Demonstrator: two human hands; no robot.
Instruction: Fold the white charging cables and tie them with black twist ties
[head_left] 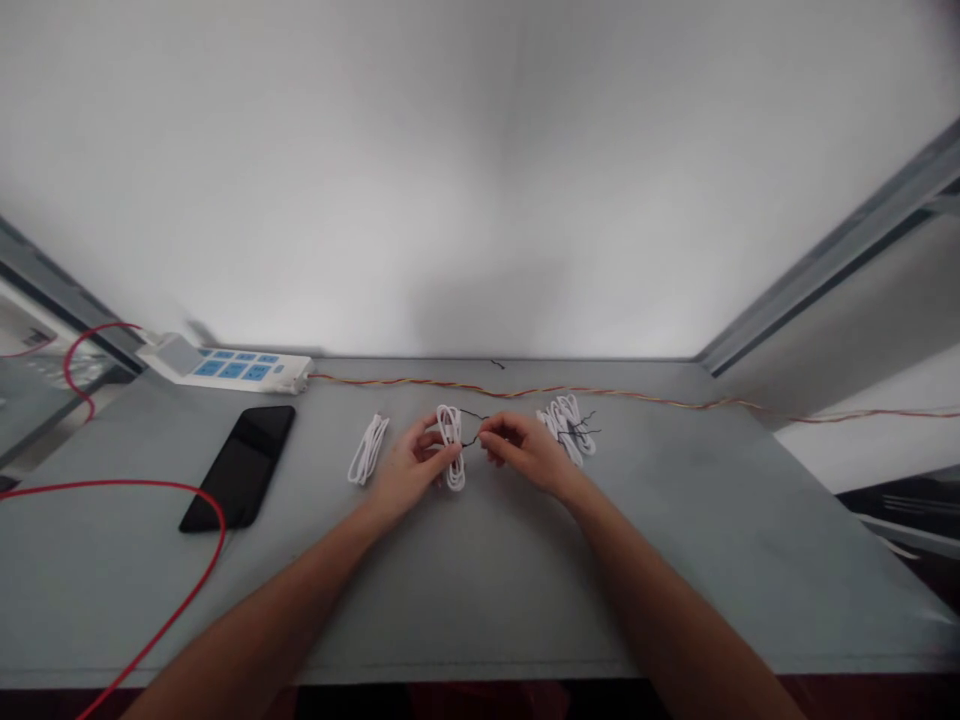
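A coiled white cable (pixel 454 472) is gripped in my left hand (pixel 414 458), thumb in front and fingers behind. A thin black twist tie (pixel 470 442) runs from this coil to my right hand (pixel 517 446), whose thumb and forefinger pinch its end. Left of my left hand lies another white cable coil (pixel 368 449), with no black tie visible on it. Beyond my right hand are more bundled white cables (pixel 568 425) with black ties across them, partly hidden by that hand.
A black phone (pixel 238 468) and a red cable (pixel 196 590) lie at the left. Behind them is a white power strip (pixel 294 374) with a plugged-in adapter (pixel 180 353). A twisted red-yellow wire (pixel 645 397) crosses the back of the grey table (pixel 712 540). A small black tie (pixel 497 364) lies by the wall.
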